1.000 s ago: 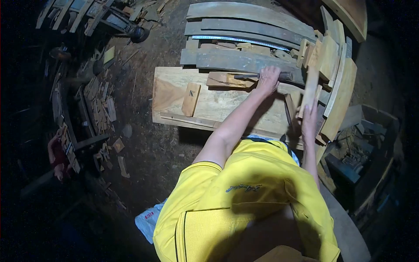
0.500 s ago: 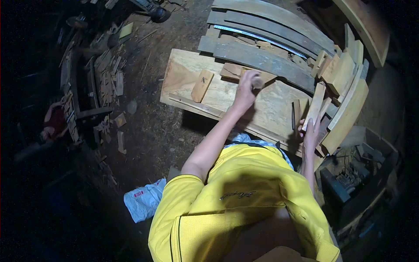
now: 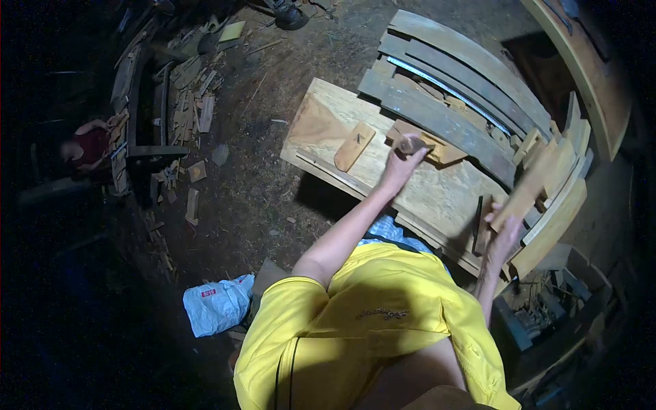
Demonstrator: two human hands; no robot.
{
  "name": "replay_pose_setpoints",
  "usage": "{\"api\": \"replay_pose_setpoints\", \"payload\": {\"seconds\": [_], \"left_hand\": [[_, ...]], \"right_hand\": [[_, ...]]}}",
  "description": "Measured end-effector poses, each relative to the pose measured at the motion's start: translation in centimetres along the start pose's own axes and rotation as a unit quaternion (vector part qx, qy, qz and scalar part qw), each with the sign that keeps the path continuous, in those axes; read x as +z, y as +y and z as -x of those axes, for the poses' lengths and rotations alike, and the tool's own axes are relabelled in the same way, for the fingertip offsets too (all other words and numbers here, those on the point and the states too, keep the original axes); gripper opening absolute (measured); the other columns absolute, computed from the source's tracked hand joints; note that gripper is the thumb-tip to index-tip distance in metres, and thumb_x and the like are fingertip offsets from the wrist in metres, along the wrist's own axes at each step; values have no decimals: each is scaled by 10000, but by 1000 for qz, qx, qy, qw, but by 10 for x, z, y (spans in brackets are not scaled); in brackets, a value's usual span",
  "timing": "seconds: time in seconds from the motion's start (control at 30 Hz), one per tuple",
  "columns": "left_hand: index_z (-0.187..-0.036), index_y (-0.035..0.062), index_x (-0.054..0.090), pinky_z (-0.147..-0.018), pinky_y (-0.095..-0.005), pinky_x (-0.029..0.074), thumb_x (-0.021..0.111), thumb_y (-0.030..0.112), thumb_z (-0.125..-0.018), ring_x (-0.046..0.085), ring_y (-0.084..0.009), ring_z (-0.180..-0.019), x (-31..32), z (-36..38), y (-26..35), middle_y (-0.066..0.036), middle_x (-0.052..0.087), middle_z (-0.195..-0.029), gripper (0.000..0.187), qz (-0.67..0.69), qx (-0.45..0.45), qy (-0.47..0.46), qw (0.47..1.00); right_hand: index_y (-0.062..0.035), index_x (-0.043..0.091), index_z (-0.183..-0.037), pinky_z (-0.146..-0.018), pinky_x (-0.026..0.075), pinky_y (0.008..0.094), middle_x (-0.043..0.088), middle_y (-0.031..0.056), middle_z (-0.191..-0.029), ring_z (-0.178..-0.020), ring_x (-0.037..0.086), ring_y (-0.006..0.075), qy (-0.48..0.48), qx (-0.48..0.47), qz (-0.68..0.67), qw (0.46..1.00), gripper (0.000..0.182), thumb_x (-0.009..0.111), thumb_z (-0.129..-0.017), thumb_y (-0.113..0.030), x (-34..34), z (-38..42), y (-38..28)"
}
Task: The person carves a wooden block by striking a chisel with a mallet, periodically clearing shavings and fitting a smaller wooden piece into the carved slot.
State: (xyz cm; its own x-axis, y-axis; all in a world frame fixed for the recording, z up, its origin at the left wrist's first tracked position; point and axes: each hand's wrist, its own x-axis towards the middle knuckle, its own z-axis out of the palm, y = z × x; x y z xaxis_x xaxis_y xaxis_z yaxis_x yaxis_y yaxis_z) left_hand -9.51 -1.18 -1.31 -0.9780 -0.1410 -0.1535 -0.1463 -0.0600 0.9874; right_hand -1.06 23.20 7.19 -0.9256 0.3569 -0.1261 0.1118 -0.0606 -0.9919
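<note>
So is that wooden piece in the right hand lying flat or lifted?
Lifted: the right hand holds the wooden piece tilted above the workbench.

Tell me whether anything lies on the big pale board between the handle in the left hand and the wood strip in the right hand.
Nothing visible does. The left hand grips a wooden handle, the right hand holds a wood strip, and the stretch of pale board between them is bare. A small flat block lies left of the handle, outside that stretch.

A bright yellow short-sleeved shirt [image 3: 369,328] covers the person, with a small dark script mark across its middle and thin dark piping down one side. Both forearms are bare.
</note>
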Motion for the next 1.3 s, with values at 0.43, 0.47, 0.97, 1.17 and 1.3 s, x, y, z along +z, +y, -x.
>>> {"api": "replay_pose_setpoints", "payload": {"seconds": [0.43,0.47,0.97,1.17,1.3], "left_hand": [[-1039,36,501,-852,-347,427,678,230,-751,534,-277,-967,-1,-53,7,-138,531,-1002,390,-112,74,-111,985],[-1035,19,491,-849,-373,425,670,233,-742,516,-336,-975,1,-55,9,-178,509,-1008,404,-90,63,-113,988],[-1059,4,482,-763,-336,477,735,284,-709,605,-220,-854,48,-117,-15,-152,620,-927,515,-40,54,-86,994],[-1019,40,471,-706,-370,468,615,164,-736,584,-265,-780,112,-80,1,-143,563,-801,341,-75,88,-128,985],[-933,51,536,-726,-392,478,674,86,-660,603,-304,-829,156,-51,-19,-158,606,-841,307,-240,245,-276,898]], "right_hand": [[-35,425,-1076,-571,470,226,538,66,-780,-666,532,134,41,72,-146,986,408,633,-840,-294,63,1,-69],[-35,425,-1076,-571,470,226,538,66,-780,-666,532,134,42,70,-145,986,408,633,-840,-294,65,4,-61],[-1,451,-1152,-692,456,224,575,42,-898,-759,558,93,21,170,34,985,424,645,-813,-167,-14,34,13],[-38,452,-1165,-578,481,251,538,46,-843,-670,554,124,32,189,86,978,420,619,-826,-222,-32,27,20],[-43,376,-1265,-553,468,253,544,67,-863,-614,546,127,30,179,139,974,523,613,-826,-198,-50,21,24]]}}
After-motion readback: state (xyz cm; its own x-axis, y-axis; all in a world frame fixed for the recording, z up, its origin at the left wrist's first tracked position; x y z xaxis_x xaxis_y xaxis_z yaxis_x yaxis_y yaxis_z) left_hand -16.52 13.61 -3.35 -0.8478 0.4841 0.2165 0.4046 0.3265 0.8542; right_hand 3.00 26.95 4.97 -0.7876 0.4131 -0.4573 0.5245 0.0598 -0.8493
